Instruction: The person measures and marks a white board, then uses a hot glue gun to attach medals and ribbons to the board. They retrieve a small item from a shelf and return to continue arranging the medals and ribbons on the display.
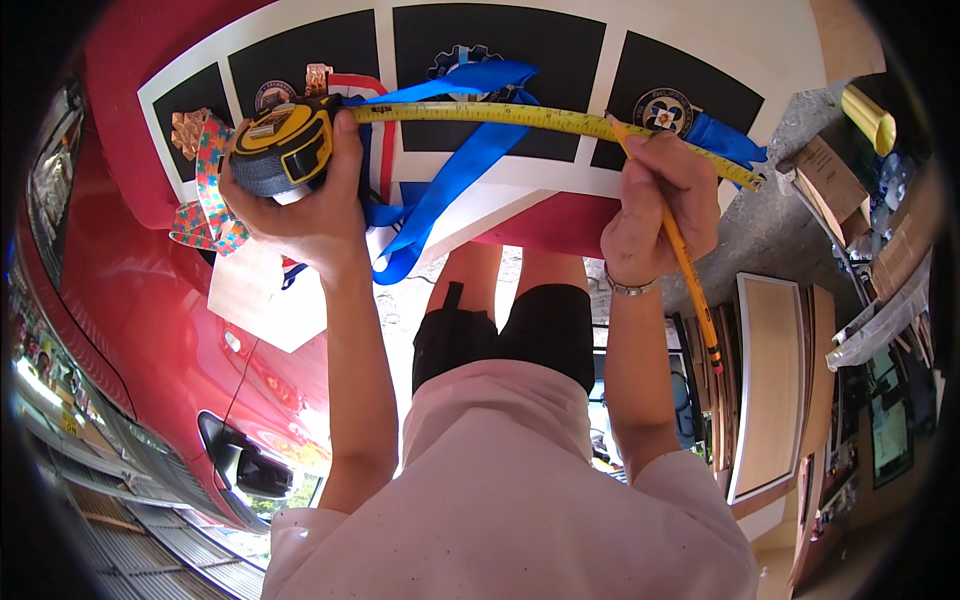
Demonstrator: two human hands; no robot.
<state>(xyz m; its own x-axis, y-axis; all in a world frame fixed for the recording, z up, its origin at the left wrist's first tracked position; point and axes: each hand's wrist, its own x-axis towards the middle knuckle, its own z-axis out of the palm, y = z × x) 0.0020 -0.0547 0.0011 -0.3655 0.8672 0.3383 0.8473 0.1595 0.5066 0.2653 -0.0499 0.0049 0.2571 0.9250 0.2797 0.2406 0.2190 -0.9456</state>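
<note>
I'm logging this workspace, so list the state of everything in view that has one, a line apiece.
Tape measure: blade drawn out.
Left hand: closed around the tape measure.
Pencil: slanted, pointed end at the blade; contact unclear.
Right hand: gripping the pencil.
Blue ribbon: loose, folded over.
Patterned ribbon: loose, bent.
Panelled board: partly covered.
Gold sheet: rolled up.

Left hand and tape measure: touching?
Touching. The head view shows the left hand cupped around the tape measure, with its thumb along the right side of the case.
</note>
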